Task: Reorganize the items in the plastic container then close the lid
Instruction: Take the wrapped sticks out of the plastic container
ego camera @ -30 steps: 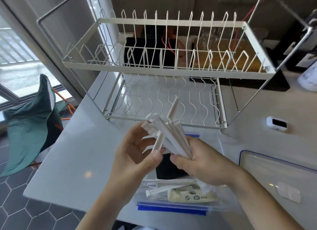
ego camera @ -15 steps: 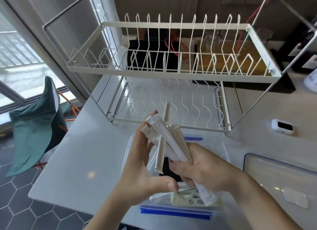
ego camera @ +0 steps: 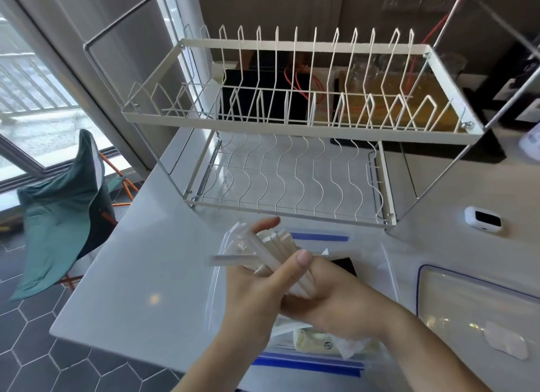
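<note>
A clear plastic container (ego camera: 388,277) with blue clips lies open on the white counter, below my hands. Inside it show a cream packet (ego camera: 318,340) and a black item (ego camera: 346,265). Both hands hold a bundle of white paper-wrapped straws (ego camera: 273,247) above the container, tilted toward the far left. My left hand (ego camera: 257,298) wraps the bundle from the left, thumb across it. My right hand (ego camera: 336,295) grips the bundle's lower end. One straw (ego camera: 232,259) sticks out sideways to the left. The container's lid (ego camera: 473,304), clear with a dark blue rim, rests on the counter to the right.
A two-tier cream wire dish rack (ego camera: 292,169) stands just behind the container. A small white device (ego camera: 483,218) lies on the counter at right. The counter's left edge drops to a tiled floor with a green folding chair (ego camera: 64,207).
The straw bundle has come down from upright to a flatter tilt, closer to the container. My left hand has slid under and around it, and one straw now pokes out sideways.
</note>
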